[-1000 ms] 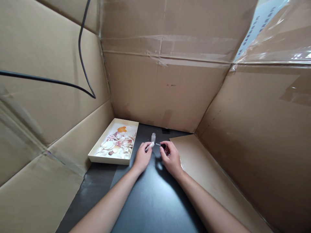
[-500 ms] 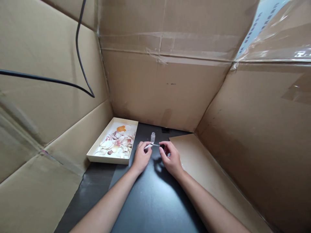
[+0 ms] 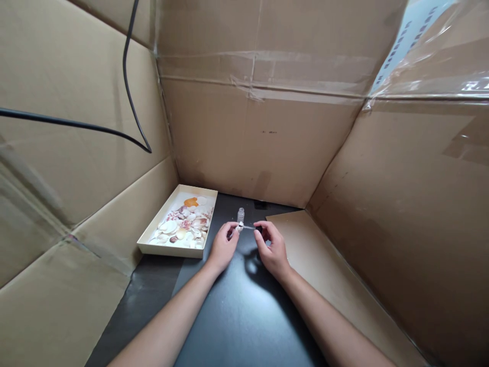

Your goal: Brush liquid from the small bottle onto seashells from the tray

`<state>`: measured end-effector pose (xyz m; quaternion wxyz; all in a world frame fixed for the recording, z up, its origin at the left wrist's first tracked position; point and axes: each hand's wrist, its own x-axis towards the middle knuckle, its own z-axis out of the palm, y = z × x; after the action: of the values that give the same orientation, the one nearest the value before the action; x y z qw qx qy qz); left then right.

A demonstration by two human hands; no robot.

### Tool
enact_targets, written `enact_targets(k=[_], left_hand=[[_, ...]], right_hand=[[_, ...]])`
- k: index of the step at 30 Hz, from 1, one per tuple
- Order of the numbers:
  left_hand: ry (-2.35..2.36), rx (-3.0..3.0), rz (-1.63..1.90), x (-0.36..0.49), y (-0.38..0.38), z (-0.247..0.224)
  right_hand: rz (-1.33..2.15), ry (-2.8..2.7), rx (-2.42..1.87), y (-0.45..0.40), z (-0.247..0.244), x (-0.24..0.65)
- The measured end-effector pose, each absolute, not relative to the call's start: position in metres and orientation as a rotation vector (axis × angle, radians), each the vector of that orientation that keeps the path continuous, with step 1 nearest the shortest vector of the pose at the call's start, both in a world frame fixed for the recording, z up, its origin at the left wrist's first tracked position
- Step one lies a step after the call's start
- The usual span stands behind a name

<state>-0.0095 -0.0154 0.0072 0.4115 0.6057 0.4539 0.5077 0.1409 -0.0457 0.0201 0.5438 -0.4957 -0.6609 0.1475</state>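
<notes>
Pinched in the fingers of my left hand (image 3: 224,245) is a small white piece (image 3: 240,227) that looks like a shell, mostly covered by the fingertips. My right hand (image 3: 272,248) is closed on the black cap (image 3: 259,229) of a dropper-like applicator. Its thin pale stem (image 3: 249,227) points left, and the tip meets or nearly meets the white piece. Just beyond my left fingertips, a small clear bottle (image 3: 240,214) stands upright without a cap. To the left of my left hand, a shallow cream tray (image 3: 170,251) holds several shells (image 3: 185,224).
A dark mat (image 3: 233,316) covers the work surface. Cardboard walls (image 3: 244,148) enclose the back and sides. On the right lies a flat cardboard piece (image 3: 324,265). A black cable (image 3: 76,124) hangs at the upper left.
My right hand has shifted slightly right with the applicator. The white piece in my left hand has turned a little. Bottle and tray stay in place.
</notes>
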Motion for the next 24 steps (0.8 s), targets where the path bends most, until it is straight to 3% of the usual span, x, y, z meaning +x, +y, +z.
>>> enact_targets(k=[24], left_hand=[[1.022,1.133,1.252,-0.0115,-0.0146,0.0119]], right_hand=[[0.319,-1.592,-1.211,-0.0475,0.0195,0.1399]])
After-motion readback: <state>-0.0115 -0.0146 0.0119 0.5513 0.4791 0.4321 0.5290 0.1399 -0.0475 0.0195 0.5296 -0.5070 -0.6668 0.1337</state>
